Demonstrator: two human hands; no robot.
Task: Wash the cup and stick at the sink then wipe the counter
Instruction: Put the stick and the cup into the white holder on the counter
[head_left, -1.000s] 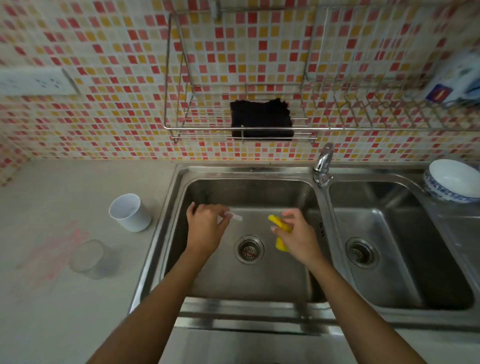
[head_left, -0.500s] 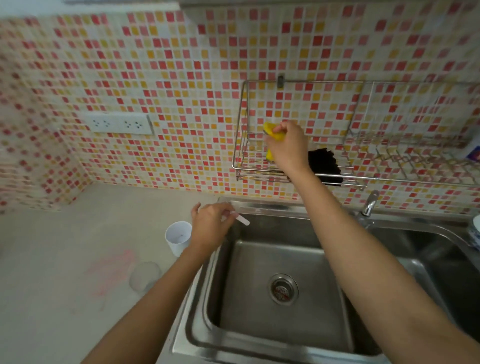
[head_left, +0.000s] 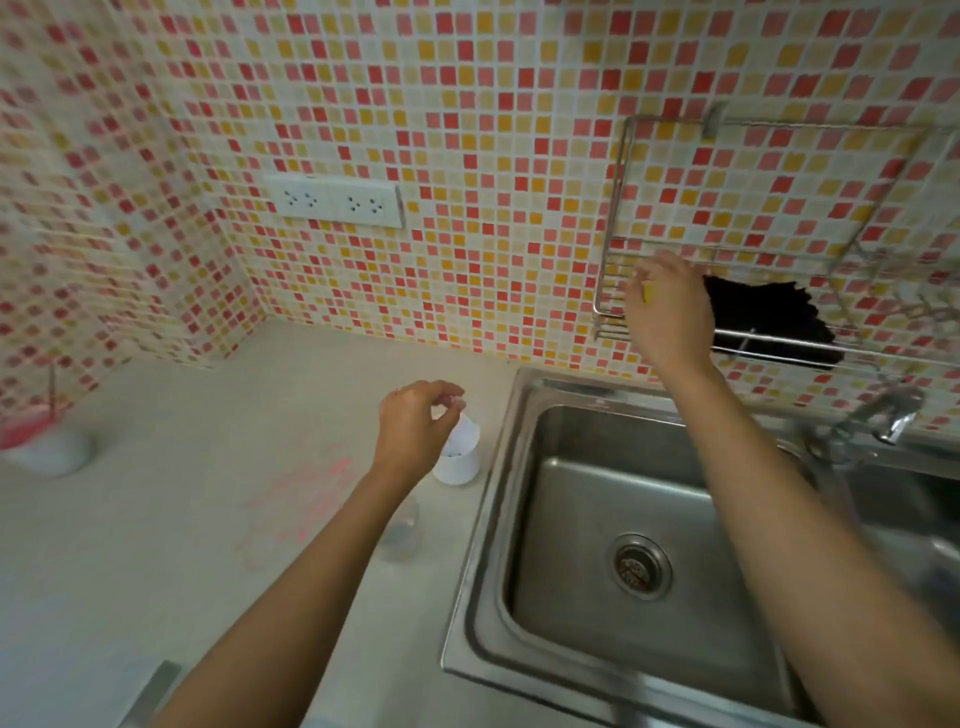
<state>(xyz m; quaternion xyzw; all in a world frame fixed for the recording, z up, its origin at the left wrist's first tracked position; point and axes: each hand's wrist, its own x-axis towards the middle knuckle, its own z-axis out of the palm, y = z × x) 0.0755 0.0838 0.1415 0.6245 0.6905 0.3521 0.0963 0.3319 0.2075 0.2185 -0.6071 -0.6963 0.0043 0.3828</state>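
Observation:
My left hand (head_left: 415, 426) hovers over the white cup (head_left: 457, 460), which stands on the counter just left of the sink (head_left: 524, 467). Its fingertips pinch the small white stick (head_left: 458, 401), of which only a sliver shows above the cup's mouth. My right hand (head_left: 670, 312) reaches up to the left end of the wire rack (head_left: 615, 208) on the tiled wall. It is closed on a yellow sponge (head_left: 648, 292) that is mostly hidden under the fingers. A black cloth (head_left: 769, 322) lies in the rack just right of that hand.
A clear glass (head_left: 400, 530) stands on the counter under my left forearm. Pink smears (head_left: 306, 493) mark the counter to its left. A blurred white container with pink contents (head_left: 41, 441) sits at the far left. The faucet (head_left: 893, 415) is at the right, and a socket strip (head_left: 337, 201) is on the wall.
My left hand carried the stick from the sink's edge to over the white cup. My right hand lowered the sponge onto the rack's left end. The view swung left.

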